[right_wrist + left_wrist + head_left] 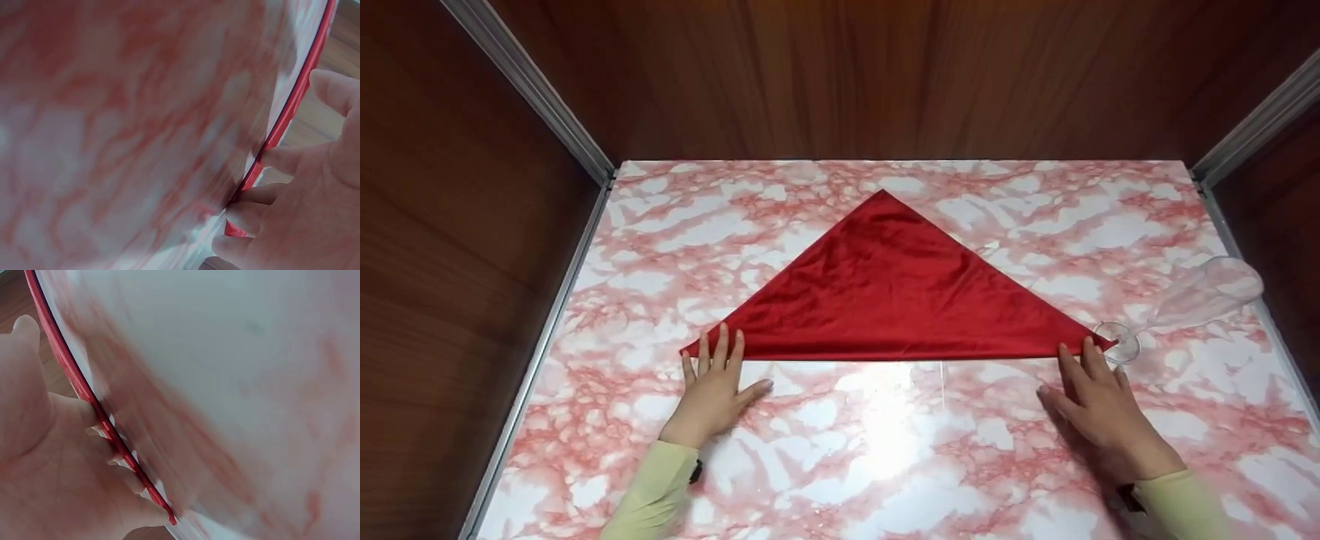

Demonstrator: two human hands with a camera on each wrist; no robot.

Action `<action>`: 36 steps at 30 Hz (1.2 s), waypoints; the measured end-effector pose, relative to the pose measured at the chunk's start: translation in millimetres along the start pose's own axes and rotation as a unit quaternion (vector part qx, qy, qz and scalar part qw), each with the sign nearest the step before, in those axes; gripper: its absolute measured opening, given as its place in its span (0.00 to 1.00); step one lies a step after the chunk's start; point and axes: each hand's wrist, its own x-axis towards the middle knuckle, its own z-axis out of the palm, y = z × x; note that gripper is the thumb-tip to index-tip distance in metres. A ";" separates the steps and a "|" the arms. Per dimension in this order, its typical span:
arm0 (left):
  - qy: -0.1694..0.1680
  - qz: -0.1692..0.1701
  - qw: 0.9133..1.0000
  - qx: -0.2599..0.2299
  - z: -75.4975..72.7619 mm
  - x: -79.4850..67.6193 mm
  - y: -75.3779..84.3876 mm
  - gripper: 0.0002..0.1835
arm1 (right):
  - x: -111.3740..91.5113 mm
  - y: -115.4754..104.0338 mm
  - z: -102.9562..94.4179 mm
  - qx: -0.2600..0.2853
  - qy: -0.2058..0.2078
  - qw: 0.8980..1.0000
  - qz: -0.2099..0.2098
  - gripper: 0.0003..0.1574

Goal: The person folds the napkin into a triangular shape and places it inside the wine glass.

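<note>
A red satin cloth [885, 292] lies folded into a wide triangle, its point toward the back and its long folded edge toward me. My left hand [712, 394] rests with spread, straight fingers on the cloth's left corner, the thumb off to the side on the table. At the right corner, the fingertips of my right hand [1099, 409] touch the folded edge, fingers extended. Both wrist views show the red edge running under the fingers, in the left wrist view beside the left palm [56, 467] and in the right wrist view beside the right palm [304, 208].
A clear stemmed glass [1207, 292] lies on its side at the right, its round foot overlapping the cloth's right tip. The marbled red-and-white table [840, 442] is bounded by dark wooden panels [840, 82] at the back and sides.
</note>
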 end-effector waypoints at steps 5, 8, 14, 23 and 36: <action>-0.007 -0.002 1.000 -0.007 -0.2 -0.7 -1.8 0.50 | 0.0 0.6 0.0 -0.003 -0.002 1.000 -0.001 0.50; -0.010 -0.003 1.000 -0.010 0.8 -1.3 -3.1 0.50 | 0.2 0.6 0.0 -0.010 -0.002 1.000 0.002 0.50; -0.003 -0.001 1.000 -0.007 2.2 -3.8 -5.4 0.51 | -0.5 0.8 2.8 -0.010 0.003 1.000 -0.002 0.50; 0.007 -0.003 1.000 -0.001 -1.5 -5.6 -13.1 0.51 | 2.9 -5.8 0.4 -0.014 -0.013 1.000 -0.003 0.51; -0.002 -0.002 1.000 0.004 -5.4 -4.8 -11.3 0.51 | 4.8 -9.2 -0.2 -0.019 -0.013 1.000 0.003 0.52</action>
